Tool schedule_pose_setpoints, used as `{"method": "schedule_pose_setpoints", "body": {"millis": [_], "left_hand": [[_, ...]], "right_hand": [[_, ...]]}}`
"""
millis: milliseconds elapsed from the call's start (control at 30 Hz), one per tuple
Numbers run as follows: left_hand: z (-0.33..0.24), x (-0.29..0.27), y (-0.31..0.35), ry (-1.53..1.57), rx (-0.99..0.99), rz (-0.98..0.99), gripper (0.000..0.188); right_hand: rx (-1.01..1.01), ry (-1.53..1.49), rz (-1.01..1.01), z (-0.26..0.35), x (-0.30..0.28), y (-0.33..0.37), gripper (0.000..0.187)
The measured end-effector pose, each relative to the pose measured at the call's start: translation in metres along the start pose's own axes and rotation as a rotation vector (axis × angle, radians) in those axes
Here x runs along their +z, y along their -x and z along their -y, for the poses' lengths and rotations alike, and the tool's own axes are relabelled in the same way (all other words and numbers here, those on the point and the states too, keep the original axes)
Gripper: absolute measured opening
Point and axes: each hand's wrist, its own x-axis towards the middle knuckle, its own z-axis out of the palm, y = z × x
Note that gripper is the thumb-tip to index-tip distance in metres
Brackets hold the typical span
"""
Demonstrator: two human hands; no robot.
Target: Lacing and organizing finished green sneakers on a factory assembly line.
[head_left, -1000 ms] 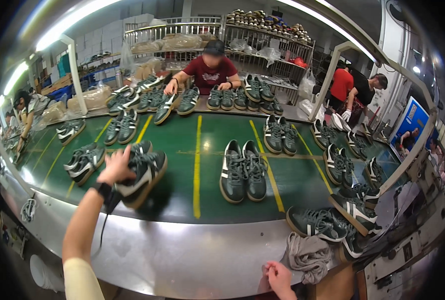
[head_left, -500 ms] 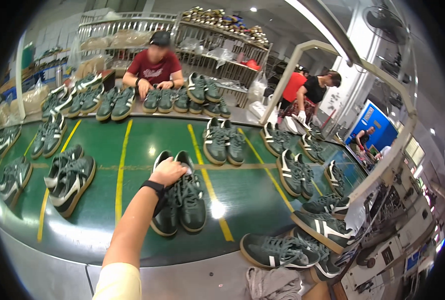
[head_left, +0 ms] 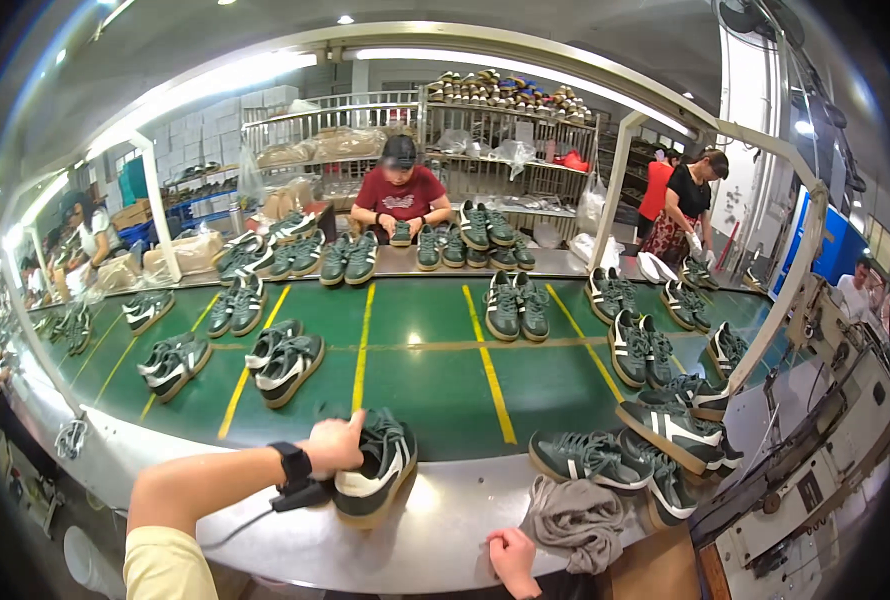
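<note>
Gripped at its collar by my left hand (head_left: 335,446), a dark green sneaker (head_left: 377,478) with a white heel patch and gum sole stands over the near metal edge (head_left: 265,540) of the belt. Its toe points away from me. Whether a second shoe is behind that hand, I cannot tell because of blur. Low in the view, my right hand (head_left: 513,556) is curled into a loose fist, with nothing visible in it. Beside it lies a crumpled grey cloth (head_left: 577,522). Just past the cloth is a heap of similar sneakers (head_left: 591,458).
More pairs of green sneakers (head_left: 517,306) stand along the green belt (head_left: 430,385) with yellow lines. Across it, a person in a red shirt (head_left: 401,196) handles a shoe. A metal frame post (head_left: 780,275) and a machine (head_left: 805,500) are on the right.
My left hand has brought the sneaker nearer, from the green belt to the metal edge. My right hand has come into view. The whole view has swung left.
</note>
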Motion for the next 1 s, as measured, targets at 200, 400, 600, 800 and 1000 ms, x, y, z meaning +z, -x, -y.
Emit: {"method": "schedule_pose_setpoints", "body": {"millis": [200,400,600,800,1000], "left_hand": [[-0.009,0.114,0.109,0.727,-0.118,0.053,0.080],[-0.021,0.090,0.145,0.474,-0.046,-0.424,0.090],[0.011,0.165,0.128,0.580,-0.339,-0.403,0.086],[-0.012,0.197,0.170,0.971,-0.145,-0.353,0.042],[-0.083,0.216,0.307,0.899,0.113,-0.248,0.059]], "right_hand": [[-0.132,-0.191,0.194,0.088,0.018,0.002,0.038],[-0.126,-0.089,0.395,0.127,0.029,0.032,0.044],[-0.021,0.077,0.190,0.112,0.004,0.045,0.039],[-0.192,0.089,0.171,0.135,-0.066,0.064,0.049],[0.202,-0.102,0.739,0.159,-0.040,0.183,0.086]]}}
